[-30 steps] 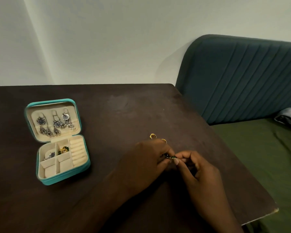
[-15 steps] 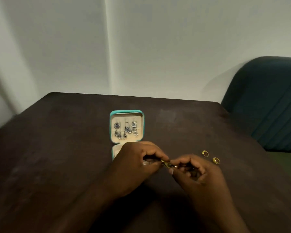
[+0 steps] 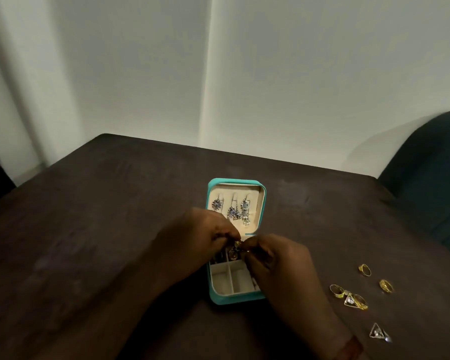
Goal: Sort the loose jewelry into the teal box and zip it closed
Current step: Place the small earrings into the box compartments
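Both hands have moved from the bare desk [image 3: 89,229] to over the open teal box [image 3: 235,300]. The left hand [image 3: 205,237] and right hand [image 3: 276,261] pinch one small gold piece [image 3: 237,244] with their fingers, just above the little cups. Lower it slowly into one cup, then let go. More rings [image 3: 348,294] wait on the desk beside the box.

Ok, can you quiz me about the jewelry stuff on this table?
1. True or false: the teal zip-up jewelry box is zipped shut.
2. The silver dangly earrings hang: A) inside the box's lid B) on the floor C) in a cup
3. Fill in: left hand and right hand pinch one small gold piece above the box; loose gold rings lie on the dark wooden table to its ____.
Key: 1 false; 2 A; 3 right.
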